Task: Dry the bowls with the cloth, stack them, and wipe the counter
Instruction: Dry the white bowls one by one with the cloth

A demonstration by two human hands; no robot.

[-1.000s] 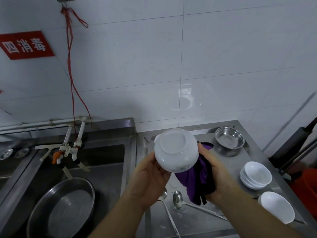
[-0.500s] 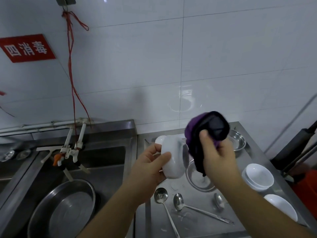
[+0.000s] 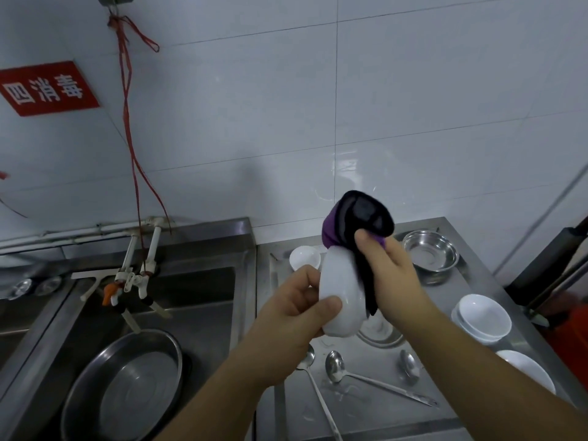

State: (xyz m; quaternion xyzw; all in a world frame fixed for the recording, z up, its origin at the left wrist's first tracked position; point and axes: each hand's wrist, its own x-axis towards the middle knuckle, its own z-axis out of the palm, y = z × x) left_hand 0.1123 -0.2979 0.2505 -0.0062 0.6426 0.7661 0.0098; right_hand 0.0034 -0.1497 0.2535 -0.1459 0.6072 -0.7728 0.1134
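My left hand grips a white bowl held up on its side above the counter, thumb curled over its lower outer wall and fingers round the back; my right hand pinches a purple-and-black cloth against the bowl's open side, the thumb pressing the fabric near the upper rim, the cloth bunched in a dome above the bowl and a dark tail hanging down past the lower rim.

Below the bowl, on the steel counter, sits a shallow metal dish, partly hidden by my hands; in front of it lie three metal spoons, two with long handles running toward me, amid drops of water; at the counter's far left stands a small white bowl, upright; at the far right a steel bowl; nearer on the right, a stack of white bowls, and just beside it, closer to me, another white bowl, alone.

To the left, the sink holds a round metal pan; white taps hang over it; a red sign and a red cord are on the tiled wall.
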